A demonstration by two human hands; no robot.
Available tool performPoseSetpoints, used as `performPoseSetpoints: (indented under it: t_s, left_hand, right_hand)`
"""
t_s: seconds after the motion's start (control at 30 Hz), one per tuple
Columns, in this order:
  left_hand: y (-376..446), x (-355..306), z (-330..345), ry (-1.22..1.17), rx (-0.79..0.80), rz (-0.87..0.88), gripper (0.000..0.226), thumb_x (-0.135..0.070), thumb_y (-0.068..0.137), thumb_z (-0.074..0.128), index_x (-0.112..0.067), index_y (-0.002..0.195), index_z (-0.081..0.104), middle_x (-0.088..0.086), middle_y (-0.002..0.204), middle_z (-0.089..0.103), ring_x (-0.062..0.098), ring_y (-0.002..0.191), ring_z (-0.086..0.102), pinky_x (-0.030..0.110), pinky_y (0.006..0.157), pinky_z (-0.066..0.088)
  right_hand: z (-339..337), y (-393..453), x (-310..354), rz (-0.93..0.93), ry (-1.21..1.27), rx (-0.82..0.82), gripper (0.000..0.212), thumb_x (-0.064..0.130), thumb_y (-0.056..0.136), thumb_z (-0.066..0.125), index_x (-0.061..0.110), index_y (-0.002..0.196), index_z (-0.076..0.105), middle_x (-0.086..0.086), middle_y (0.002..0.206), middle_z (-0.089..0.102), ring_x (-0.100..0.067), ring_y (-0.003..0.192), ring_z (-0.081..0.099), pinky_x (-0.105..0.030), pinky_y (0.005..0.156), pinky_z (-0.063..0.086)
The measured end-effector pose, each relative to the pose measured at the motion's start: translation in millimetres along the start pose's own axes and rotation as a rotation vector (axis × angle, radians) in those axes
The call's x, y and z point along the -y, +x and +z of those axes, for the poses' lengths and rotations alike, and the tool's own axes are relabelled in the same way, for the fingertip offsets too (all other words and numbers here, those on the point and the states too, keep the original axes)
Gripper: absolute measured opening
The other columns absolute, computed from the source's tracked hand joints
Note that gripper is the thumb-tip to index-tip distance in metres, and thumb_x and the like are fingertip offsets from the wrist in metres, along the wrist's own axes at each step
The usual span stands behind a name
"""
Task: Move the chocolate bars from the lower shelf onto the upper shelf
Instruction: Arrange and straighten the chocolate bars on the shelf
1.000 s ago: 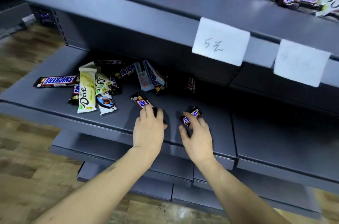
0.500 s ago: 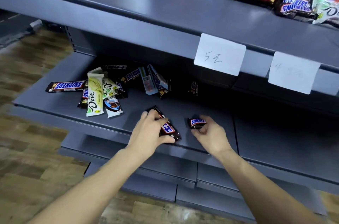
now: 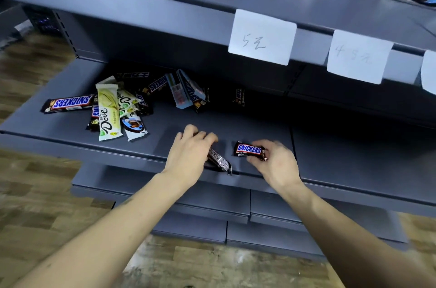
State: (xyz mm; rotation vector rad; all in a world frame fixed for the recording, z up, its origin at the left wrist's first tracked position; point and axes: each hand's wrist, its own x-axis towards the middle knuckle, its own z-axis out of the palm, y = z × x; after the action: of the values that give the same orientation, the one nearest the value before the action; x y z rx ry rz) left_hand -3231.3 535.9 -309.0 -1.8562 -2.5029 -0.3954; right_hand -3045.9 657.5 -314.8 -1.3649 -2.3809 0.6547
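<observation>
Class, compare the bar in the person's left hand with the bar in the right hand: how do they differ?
The left hand covers most of its bar, showing the plain back; the right hand pinches a small Snickers by one end, logo up. The left bar lies diagonal, the right nearly level. Both are at the lower shelf's front.

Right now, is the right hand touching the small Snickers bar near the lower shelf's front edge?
Touching. The head view shows the right hand pinching the small Snickers bar at its right end, its fingers curled onto the wrapper with no gap.

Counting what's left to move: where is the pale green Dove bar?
The pale green Dove bar lies left on the lower shelf, beside the long Snickers bar.
</observation>
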Motion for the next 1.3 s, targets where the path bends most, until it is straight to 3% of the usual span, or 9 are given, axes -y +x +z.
performPoseSetpoints:
  t_s: [0.13,0.23,0.47,0.6,0.8,0.97,1.07,1.17,1.3]
  left_hand:
    - [4.5,-1.7,-5.8,-0.031,0.022,-0.015,0.031,-0.025,0.09,0.063,-0.023,0.113,0.042,-0.007,0.103,0.061,0.018,0.113,0.034,0.03,0.085,0.03]
    - [6.6,-1.0,-4.8,-0.044,0.011,-0.026,0.027,-0.032,0.091,0.06,-0.027,0.113,0.045,-0.007,0.109,0.059,0.019,0.114,0.038,0.033,0.085,0.033]
    - [6.0,10.2,4.1,-0.175,0.042,-0.067,0.043,-0.034,0.087,0.066,-0.032,0.129,0.054,-0.006,0.125,0.052,0.019,0.117,0.039,0.034,0.095,0.036]
    - [4.6,23.0,4.1,-0.279,0.05,-0.09,0.052,-0.019,0.086,0.068,-0.025,0.135,0.051,-0.004,0.123,0.057,0.018,0.12,0.038,0.033,0.101,0.038]
    - [1.9,26.8,-0.7,-0.27,0.007,-0.104,0.051,-0.019,0.085,0.069,-0.025,0.133,0.053,-0.005,0.117,0.061,0.016,0.111,0.047,0.032,0.087,0.048]
    - [0.0,14.6,-5.5,-0.203,0.072,-0.11,0.073,-0.038,0.077,0.072,-0.036,0.141,0.037,-0.004,0.127,0.042,0.023,0.097,0.06,0.033,0.077,0.051]
    - [-1.0,0.8,-2.0,-0.403,0.13,-0.106,0.07,-0.049,0.082,0.067,-0.036,0.143,0.036,-0.003,0.147,0.026,0.023,0.112,0.056,0.035,0.093,0.049]
    - [-0.6,-1.8,-0.1,-0.417,0.119,0.004,0.043,-0.024,0.097,0.051,-0.029,0.139,0.046,-0.007,0.154,0.024,0.021,0.122,0.052,0.035,0.097,0.048]
    - [3.0,9.6,-4.2,-0.158,0.171,0.062,0.051,-0.012,0.091,0.053,-0.031,0.137,0.047,-0.01,0.146,0.037,0.022,0.117,0.052,0.036,0.09,0.049]
  right_hand:
    - [1.7,-4.1,-3.1,-0.067,0.031,-0.058,0.033,0.026,0.076,0.081,0.033,0.106,0.07,0.011,0.101,0.046,-0.013,0.104,0.047,-0.027,0.082,0.044]
    - [1.3,-6.7,-5.6,-0.09,0.042,-0.047,0.032,0.024,0.076,0.081,0.032,0.104,0.068,0.017,0.102,0.048,-0.012,0.105,0.046,-0.021,0.08,0.036]
    - [0.1,-12.0,-13.2,-0.065,0.069,-0.069,0.031,0.027,0.078,0.078,0.032,0.105,0.065,0.017,0.097,0.057,-0.012,0.1,0.049,-0.023,0.08,0.038]
    - [0.1,-16.1,-14.6,-0.037,0.081,-0.063,0.03,0.029,0.079,0.077,0.033,0.106,0.065,0.016,0.097,0.057,-0.011,0.099,0.049,-0.025,0.081,0.04]
    - [3.0,-21.6,-11.4,-0.031,0.075,-0.061,0.029,0.03,0.08,0.076,0.032,0.106,0.064,0.016,0.097,0.058,-0.011,0.1,0.05,-0.026,0.082,0.042]
    - [2.4,-23.7,-8.6,-0.024,0.088,-0.065,0.03,0.031,0.08,0.075,0.031,0.107,0.065,0.016,0.097,0.059,-0.011,0.1,0.051,-0.026,0.083,0.043]
    - [1.8,-24.4,-5.0,-0.032,0.091,-0.069,0.029,0.031,0.08,0.075,0.031,0.107,0.065,0.017,0.097,0.059,-0.011,0.1,0.052,-0.028,0.084,0.046]
    - [-0.7,-24.8,-3.5,-0.026,0.088,-0.079,0.029,0.03,0.079,0.075,0.032,0.106,0.064,0.017,0.098,0.059,-0.01,0.1,0.052,-0.028,0.085,0.046]
    - [-4.8,-25.2,-5.3,-0.019,0.076,-0.084,0.029,0.032,0.08,0.075,0.031,0.107,0.065,0.015,0.099,0.06,-0.01,0.099,0.053,-0.028,0.086,0.046]
